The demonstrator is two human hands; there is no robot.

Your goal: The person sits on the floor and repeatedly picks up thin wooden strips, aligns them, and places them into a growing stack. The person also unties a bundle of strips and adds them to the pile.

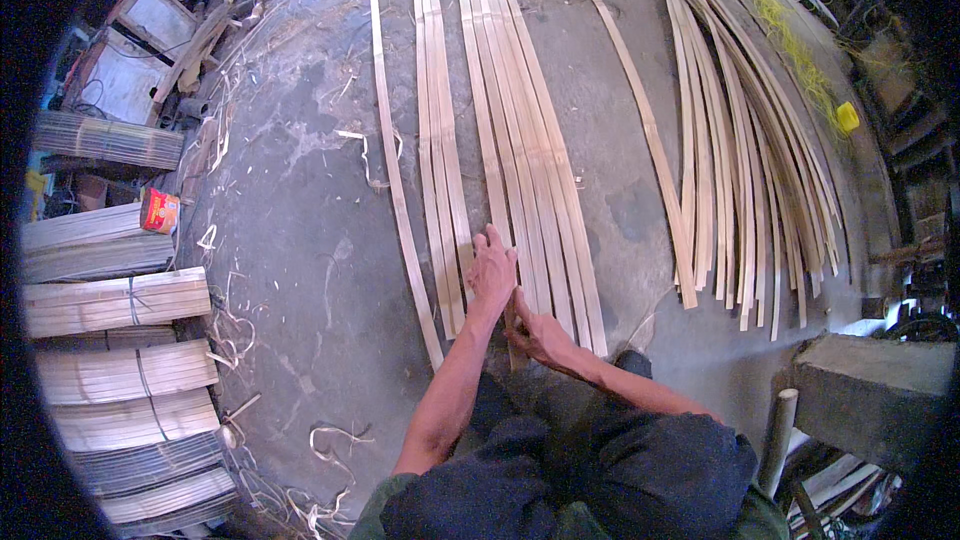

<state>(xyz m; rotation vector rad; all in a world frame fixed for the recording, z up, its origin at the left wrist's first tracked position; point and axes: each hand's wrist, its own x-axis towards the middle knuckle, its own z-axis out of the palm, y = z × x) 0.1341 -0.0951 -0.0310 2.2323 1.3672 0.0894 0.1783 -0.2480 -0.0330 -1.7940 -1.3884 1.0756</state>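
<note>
Long, pale bamboo strips lie side by side on the floor in front of me, running away from my knees. My left hand straddles one strip in the gap between two groups, fingers bent over its left edge and thumb on its right. Closer to me, my right hand is closed around the near part of that same strip, thumb pointing forward. My palms hide part of the strip. A narrower group of strips lies just left of my hands, with a single strip farther left.
At right, a loose fan of strips spreads beside a lone strip. Tied strip bundles are stacked at left, with a red packet on them. A concrete block stands at near right; shavings litter the floor.
</note>
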